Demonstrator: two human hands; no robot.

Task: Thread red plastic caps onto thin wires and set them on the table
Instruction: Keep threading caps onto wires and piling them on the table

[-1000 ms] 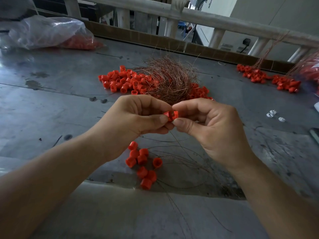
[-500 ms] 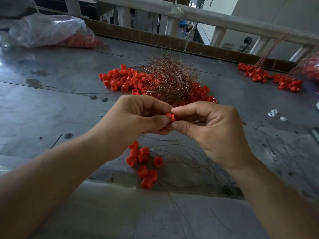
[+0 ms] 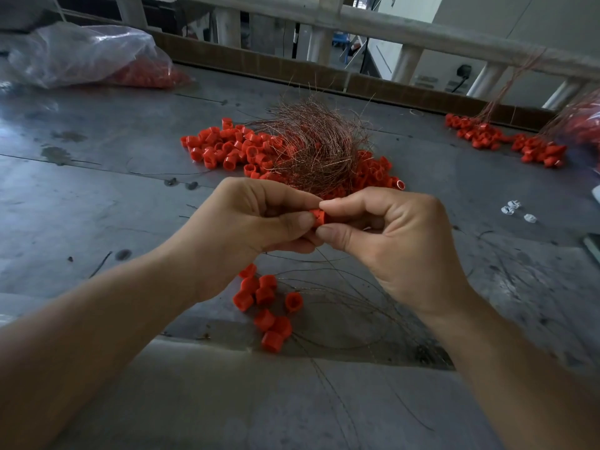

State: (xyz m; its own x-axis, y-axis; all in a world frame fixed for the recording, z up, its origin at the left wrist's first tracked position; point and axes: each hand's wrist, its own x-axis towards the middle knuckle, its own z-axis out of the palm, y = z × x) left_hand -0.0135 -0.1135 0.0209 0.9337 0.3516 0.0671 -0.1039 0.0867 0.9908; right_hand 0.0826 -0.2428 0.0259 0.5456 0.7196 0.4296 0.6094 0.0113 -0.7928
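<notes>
A single red cap (image 3: 317, 217) is pinched between the fingertips of my left hand (image 3: 256, 219) and my right hand (image 3: 386, 235), held above the grey metal table (image 3: 97, 196). A thin wire trails down from under my fingers toward the table; whether it passes through the cap is hidden. Below my hands lie several red caps on wires (image 3: 264, 303). Beyond my hands a big pile of loose red caps (image 3: 227, 147) spreads out, with a tangled bundle of copper wires (image 3: 311, 147) on top of it.
A clear plastic bag of red caps (image 3: 94, 56) sits at the far left. More wired caps (image 3: 506, 141) lie at the far right. Small white pieces (image 3: 516, 211) rest to the right. A raised board and railing (image 3: 357, 24) bound the table's far edge.
My fingertips have closed in tighter around the cap, covering more of it. The hands stay in about the same place.
</notes>
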